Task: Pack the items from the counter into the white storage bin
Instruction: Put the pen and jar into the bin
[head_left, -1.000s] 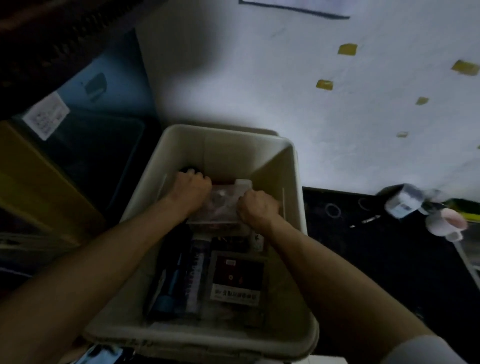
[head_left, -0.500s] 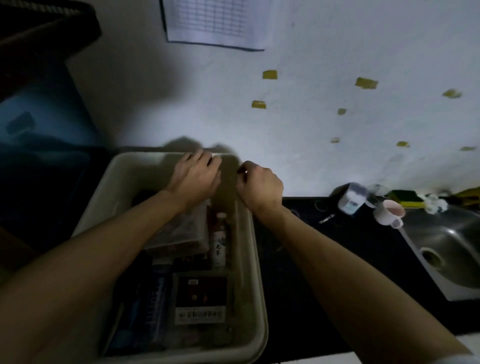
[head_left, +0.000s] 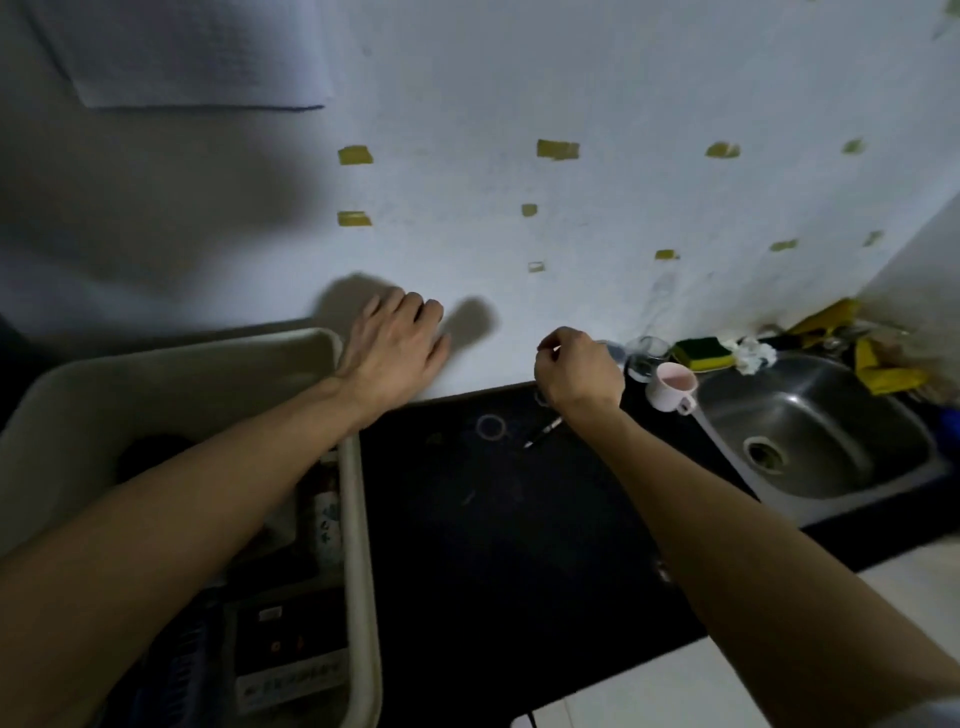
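White rectangular plastic storage bin, part-filled, sits at 8 o'clock on the black tabletop. Left hand spreads loosely over its far corner. Right hand is curled; whether it holds anything is unclear. A slim silvery pen at its 5 o'clock is the likely next pick and needs a fine pinch.

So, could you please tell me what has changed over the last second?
Both hands let go of the clear packet and came up out of the white bin. The left hand is now by its far right corner; the right hand has moved right over the counter, towards the pink cup. The bin and cup stayed put.
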